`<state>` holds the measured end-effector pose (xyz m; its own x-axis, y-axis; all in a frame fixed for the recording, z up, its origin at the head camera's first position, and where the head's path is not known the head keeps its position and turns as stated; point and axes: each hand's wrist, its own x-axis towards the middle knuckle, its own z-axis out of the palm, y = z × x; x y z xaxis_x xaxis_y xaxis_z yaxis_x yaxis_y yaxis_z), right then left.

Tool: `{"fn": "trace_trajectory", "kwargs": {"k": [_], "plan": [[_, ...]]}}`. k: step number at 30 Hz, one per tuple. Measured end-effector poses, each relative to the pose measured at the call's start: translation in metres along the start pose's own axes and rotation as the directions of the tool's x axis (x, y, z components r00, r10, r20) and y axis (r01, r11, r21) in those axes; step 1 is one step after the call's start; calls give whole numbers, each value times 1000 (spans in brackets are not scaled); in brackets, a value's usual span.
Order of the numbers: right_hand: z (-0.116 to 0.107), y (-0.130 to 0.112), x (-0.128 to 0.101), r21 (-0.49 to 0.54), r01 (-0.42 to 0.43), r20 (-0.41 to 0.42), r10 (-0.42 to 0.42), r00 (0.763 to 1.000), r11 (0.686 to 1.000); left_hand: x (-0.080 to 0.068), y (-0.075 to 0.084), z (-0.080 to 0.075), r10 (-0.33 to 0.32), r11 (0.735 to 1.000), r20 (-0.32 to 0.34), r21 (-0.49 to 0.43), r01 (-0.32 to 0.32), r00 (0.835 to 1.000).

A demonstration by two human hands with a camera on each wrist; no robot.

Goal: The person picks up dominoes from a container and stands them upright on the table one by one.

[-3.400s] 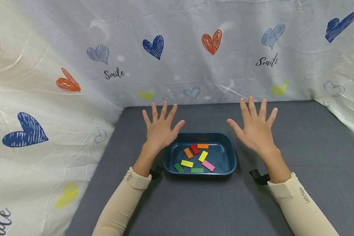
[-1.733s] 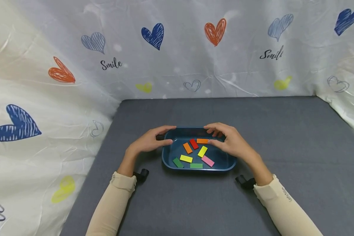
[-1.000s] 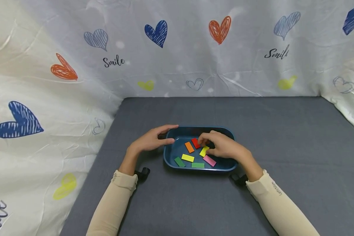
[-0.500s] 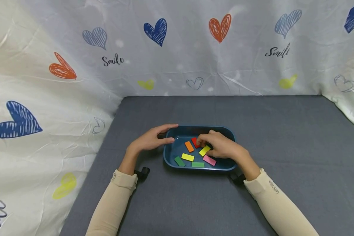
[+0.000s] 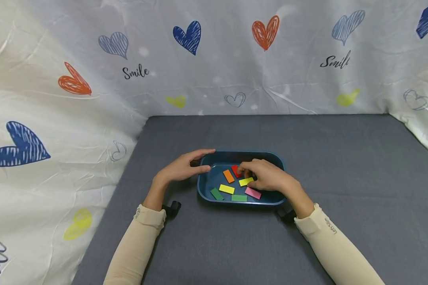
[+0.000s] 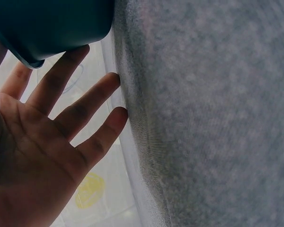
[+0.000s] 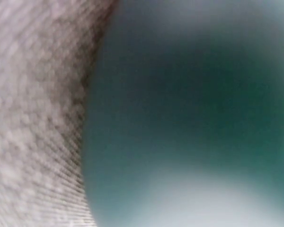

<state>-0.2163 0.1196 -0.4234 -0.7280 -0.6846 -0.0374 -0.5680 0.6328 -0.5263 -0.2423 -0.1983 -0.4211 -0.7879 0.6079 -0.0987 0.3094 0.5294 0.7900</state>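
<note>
A dark blue rectangular tray [image 5: 206, 183] stands on the grey cloth. My left hand [image 5: 180, 168] holds its far left corner: thumb over the rim, fingers outside. In the left wrist view the fingers of this hand [image 6: 33, 146] spread out, some against the tray's outer wall [image 6: 75, 23]. My right hand [image 5: 269, 175] reaches into the tray with curled fingers, pinching a yellow block [image 5: 244, 182] at its right end. A red block [image 5: 235, 170] lies by the index fingertip, partly covered. A pink block [image 5: 253, 192] lies just below the thumb.
Also in the tray are an orange block [image 5: 228, 176], a second yellow block [image 5: 226, 189] and two green blocks [image 5: 239, 198] [image 5: 216, 194]. A white curtain [image 5: 224, 71] printed with hearts hangs behind and to the left. The right wrist view is blurred.
From spread above the table, both hands came down to the tray. The right moved inside, covering the far orange block's place. The yellow block at its fingers has turned nearly level; the left stays.
</note>
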Motion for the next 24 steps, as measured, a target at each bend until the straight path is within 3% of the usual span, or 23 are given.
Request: {"fn": "trace_trajectory", "kwargs": {"k": [24], "plan": [[0, -1, -2, 24, -15, 9, 15, 1000, 1000, 1, 1, 0, -13, 1000, 3, 4, 13, 1000]]}}
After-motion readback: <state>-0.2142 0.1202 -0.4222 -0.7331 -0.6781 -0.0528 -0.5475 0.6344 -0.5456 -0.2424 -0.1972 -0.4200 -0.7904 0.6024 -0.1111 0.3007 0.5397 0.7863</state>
